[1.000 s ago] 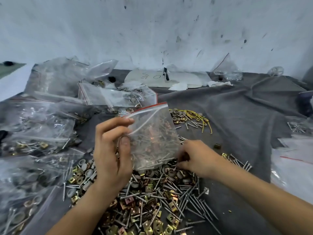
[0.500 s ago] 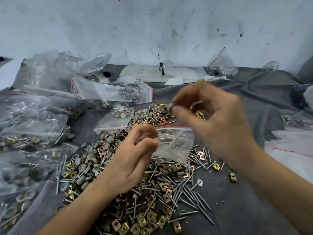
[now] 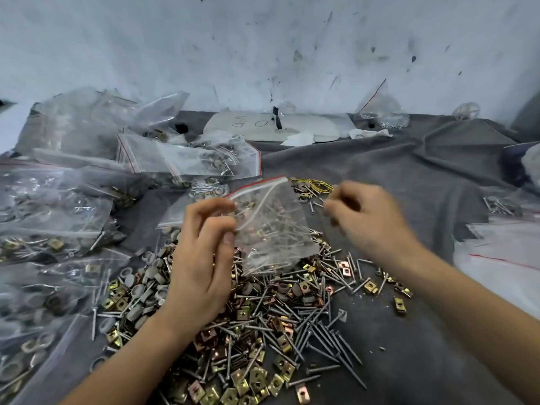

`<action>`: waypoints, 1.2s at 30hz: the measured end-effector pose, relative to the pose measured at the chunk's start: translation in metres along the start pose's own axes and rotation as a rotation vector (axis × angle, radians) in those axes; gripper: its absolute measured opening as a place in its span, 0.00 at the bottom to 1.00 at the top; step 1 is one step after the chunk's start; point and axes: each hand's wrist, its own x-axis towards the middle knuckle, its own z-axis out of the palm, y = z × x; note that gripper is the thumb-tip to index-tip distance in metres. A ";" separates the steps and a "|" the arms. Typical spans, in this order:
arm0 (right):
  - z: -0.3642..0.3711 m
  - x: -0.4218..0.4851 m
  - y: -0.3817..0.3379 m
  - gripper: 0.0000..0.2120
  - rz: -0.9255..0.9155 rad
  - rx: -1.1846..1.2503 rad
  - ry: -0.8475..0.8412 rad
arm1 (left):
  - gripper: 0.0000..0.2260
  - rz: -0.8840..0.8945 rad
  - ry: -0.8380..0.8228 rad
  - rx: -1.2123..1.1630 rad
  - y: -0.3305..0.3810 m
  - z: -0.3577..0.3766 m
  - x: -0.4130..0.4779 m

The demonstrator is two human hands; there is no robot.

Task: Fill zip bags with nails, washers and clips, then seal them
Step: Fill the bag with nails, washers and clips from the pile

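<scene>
One clear red-striped zip bag [image 3: 274, 229] centre frame, left hand [image 3: 201, 258] pinching its left edge, right hand [image 3: 371, 220] blurred beside it, hold unclear, steel nails [image 3: 321, 340], brass clips [image 3: 257, 381], grey washers [image 3: 146, 290] heaped below, too many to count

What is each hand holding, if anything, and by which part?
The left hand pinches the zip bag at its left edge, just below the mouth. The right hand is blurred; whether it holds anything cannot be told.

Filled bags [image 3: 58, 217] left of hardware pile [image 3: 263, 331], zip bag [image 3: 271, 229] above it
</scene>
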 end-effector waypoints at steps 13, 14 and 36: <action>0.033 -0.014 0.003 0.06 -0.141 -0.556 -0.668 | 0.05 -0.043 0.196 -0.057 -0.008 -0.001 0.000; 0.029 -0.013 0.001 0.06 -0.133 -0.515 -0.640 | 0.06 -0.032 0.189 -0.056 -0.008 -0.002 0.000; 0.002 -0.021 -0.042 0.06 -0.475 -0.052 0.145 | 0.05 0.121 0.033 -0.048 0.000 0.002 0.002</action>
